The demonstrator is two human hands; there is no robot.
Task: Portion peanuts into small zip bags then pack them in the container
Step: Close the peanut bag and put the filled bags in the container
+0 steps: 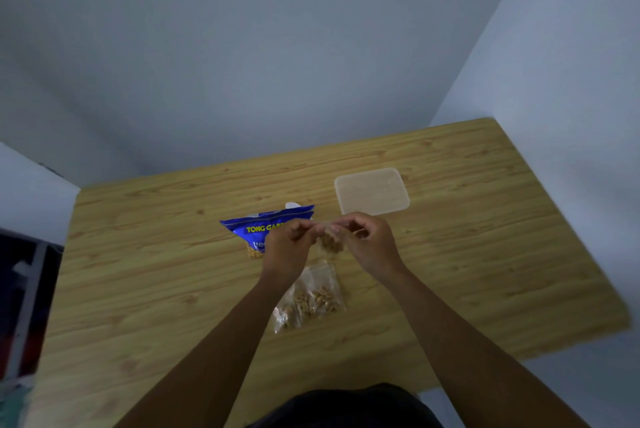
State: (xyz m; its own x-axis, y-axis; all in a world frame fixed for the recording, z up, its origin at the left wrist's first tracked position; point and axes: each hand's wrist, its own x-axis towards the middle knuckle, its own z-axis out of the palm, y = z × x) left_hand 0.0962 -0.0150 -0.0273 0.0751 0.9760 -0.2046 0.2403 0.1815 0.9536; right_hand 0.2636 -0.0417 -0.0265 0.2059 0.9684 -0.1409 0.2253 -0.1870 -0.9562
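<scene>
Hanging zip bag (333,250): a small clear bag is hanging at the centre of the frame, lifted off the table, with peanuts (329,241) sitting in its lower part.
Left hand (287,249): is pinching the left end of the bag's top edge, thumb and fingertips pressing together, other fingers curling in.
Right hand (370,244): is pinching the right end of the same edge, fingers curling over it.
Filled bags (313,296): clear bags holding peanuts are lying overlapped on the table just below the hands, the left forearm crossing over their left side.
Blue packet (258,228): is lying left of centre, partly behind the left hand, showing yellow letters "TONG GAR" with the rest covered, white "1te" beneath, and peanuts showing at its lower edge.
Container (372,190): translucent, rounded rectangle, is sitting to the upper right of the hands, apart from them; whether a lid is on it cannot be told.
Table (138,254): light wood grain, is filling the lower frame.
</scene>
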